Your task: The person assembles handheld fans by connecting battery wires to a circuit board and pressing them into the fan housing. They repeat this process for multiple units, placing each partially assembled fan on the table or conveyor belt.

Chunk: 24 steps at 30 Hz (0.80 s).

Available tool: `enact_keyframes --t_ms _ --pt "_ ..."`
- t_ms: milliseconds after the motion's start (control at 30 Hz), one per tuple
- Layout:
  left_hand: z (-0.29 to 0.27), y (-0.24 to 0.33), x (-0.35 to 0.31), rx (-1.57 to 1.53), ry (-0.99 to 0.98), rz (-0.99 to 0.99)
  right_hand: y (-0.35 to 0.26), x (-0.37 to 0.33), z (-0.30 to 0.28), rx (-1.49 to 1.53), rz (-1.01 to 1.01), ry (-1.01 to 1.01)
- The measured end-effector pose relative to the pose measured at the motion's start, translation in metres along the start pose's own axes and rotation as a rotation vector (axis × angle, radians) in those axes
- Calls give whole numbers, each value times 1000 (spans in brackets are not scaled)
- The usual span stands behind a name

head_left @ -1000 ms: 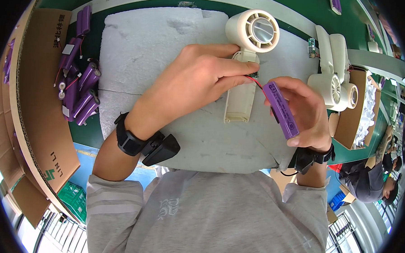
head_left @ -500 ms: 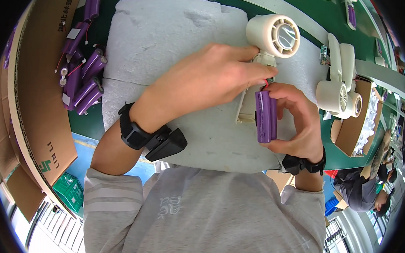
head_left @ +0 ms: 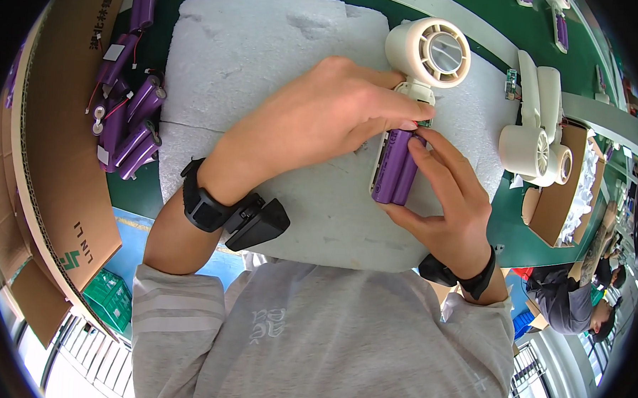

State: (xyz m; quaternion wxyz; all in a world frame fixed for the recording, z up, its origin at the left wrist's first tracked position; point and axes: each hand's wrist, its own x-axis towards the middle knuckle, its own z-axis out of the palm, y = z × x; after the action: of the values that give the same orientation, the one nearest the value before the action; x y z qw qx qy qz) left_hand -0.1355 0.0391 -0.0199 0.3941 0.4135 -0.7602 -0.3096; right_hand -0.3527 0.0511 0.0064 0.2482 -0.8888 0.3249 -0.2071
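A cream handheld fan [head_left: 411, 54] lies on the white foam block [head_left: 247, 46], its round grille up and its handle shell open toward me. My left hand [head_left: 330, 103] comes over from the left, its fingers closed on the fan's neck beside a small green circuit board [head_left: 425, 122]. My right hand [head_left: 452, 212] grips a purple two-cell battery pack [head_left: 397, 167] between thumb and fingers. The pack sits over the open handle, lined up along it and covering most of it. My left fingertips hide the pack's top end and its wires.
Several purple battery packs [head_left: 130, 119] with wires lie at left on the green table [head_left: 140, 195], beside a tall cardboard box [head_left: 69, 138]. At right are more cream fans [head_left: 526, 147] and a carton [head_left: 546, 216] of white parts. A person [head_left: 571, 302] sits beyond, lower right.
My right hand has brought the battery pack leftward from beside the handle and turned it flat over the open shell. My left hand stays at the fan's neck.
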Motion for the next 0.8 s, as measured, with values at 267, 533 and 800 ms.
enact_keyframes --t_ms 267,533,800 --pt "0 -3 1 -22 10 7 -1 -5 3 53 40 28" --pt "1 -3 0 -66 13 -56 -7 -4 2 32 72 35" --pt "-8 2 0 -107 -98 -181 -5 -2 5 95 142 20"
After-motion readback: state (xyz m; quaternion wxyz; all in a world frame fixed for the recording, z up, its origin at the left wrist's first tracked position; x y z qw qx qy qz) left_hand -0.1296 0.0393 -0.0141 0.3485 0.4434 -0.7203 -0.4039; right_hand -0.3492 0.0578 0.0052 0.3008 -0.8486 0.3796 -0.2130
